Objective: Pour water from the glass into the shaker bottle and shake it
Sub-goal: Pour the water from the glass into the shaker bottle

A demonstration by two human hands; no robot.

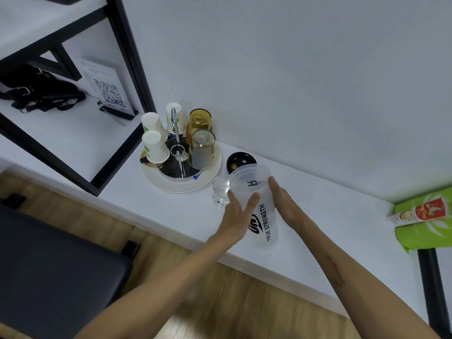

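Observation:
A translucent shaker bottle [263,216] with black "TRUE STRENGTH" lettering stands upright and uncapped on the white counter [151,204]. Its black lid [241,161] lies just behind it. A small clear glass [221,189] holding water stands right beside the bottle on its left. My left hand [236,214] is on the bottle's left side with fingers spread, the thumb touching the bottle, and partly covers the glass. My right hand [283,201] lies flat against the bottle's right side, fingers straight. Neither hand is closed around anything.
A round white tray [181,185] behind and left holds upturned paper cups [155,146], an amber glass [198,122], a clear glass [201,150] and a metal stand. A black-framed shelf [127,52] stands left, a green package [425,223] right, a dark seat [53,267] below.

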